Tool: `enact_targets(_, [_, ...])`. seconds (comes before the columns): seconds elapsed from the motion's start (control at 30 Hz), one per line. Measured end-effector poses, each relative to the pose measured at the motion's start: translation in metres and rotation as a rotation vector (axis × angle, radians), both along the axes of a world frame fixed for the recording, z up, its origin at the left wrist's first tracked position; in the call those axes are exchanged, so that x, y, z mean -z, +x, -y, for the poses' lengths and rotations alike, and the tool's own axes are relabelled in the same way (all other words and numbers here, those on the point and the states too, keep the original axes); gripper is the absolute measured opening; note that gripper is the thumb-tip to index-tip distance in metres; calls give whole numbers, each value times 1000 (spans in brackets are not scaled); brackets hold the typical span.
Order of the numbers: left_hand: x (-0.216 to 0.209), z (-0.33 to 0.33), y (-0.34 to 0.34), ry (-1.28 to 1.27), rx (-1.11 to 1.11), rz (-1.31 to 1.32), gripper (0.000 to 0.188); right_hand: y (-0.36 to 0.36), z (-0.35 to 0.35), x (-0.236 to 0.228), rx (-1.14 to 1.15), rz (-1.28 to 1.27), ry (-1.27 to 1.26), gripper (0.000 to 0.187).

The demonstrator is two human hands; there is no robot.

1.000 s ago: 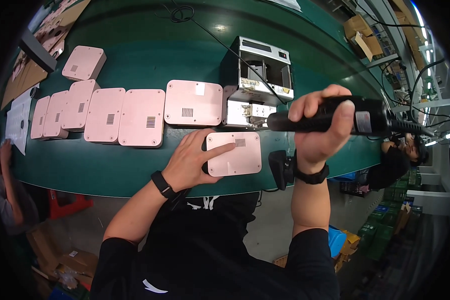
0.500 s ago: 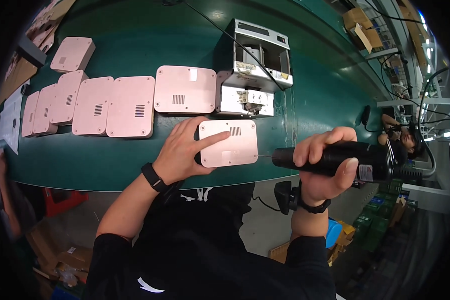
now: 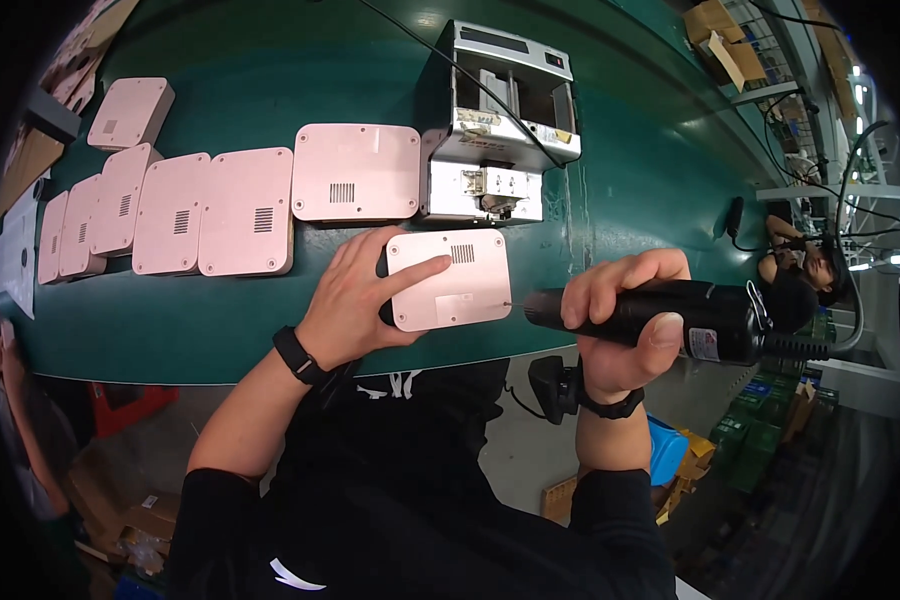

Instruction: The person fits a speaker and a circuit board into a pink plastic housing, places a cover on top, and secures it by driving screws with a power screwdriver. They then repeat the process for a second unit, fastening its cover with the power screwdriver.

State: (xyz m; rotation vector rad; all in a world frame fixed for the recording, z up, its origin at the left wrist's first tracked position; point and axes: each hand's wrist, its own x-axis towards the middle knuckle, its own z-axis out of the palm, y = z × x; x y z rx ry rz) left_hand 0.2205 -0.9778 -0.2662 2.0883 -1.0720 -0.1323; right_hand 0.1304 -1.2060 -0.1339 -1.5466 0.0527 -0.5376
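My left hand (image 3: pixel 345 300) grips a pale pink plastic case (image 3: pixel 478 280) by its left side, with the index finger stretched over the top near the slotted vent. The case lies with screw holes at its corners facing up. Wrapped in my right hand (image 3: pixel 615 365) is a black electric screwdriver (image 3: pixel 725 312), held almost level. Its thin bit points left and meets the lower right corner hole of the case, as far as I can see. A screw on the tip is too small to make out.
Behind the case stands a black and silver screw feeder (image 3: pixel 515 152), crossed by a hanging cable. Another pink case (image 3: pixel 380 175) sits left of it, and several more (image 3: pixel 245 230) line the green table (image 3: pixel 660 200). Other people are at the far left and right.
The screwdriver has moved left, bringing its bit from the edge of the pink case to the corner hole. The case has turned slightly under my left hand. The view has shifted a little.
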Motion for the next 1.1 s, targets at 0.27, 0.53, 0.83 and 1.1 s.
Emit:
enact_targets(0.27, [0,-1,3,-15,-14,13,86,10,-1,1,-70,-35,-43,56])
enact_targets(0.53, [-4,1,0,-30,-4,35,85,67,3,-21,-18,276,57,50])
enact_targets(0.83, [-1,-2,1,-46,-8,-14,85,44,-8,-11,-123,108,125,52])
enact_targets(1.1, [1,0,2,-85,-12,-12,85,8,-39,-29,-200,-60,75,65])
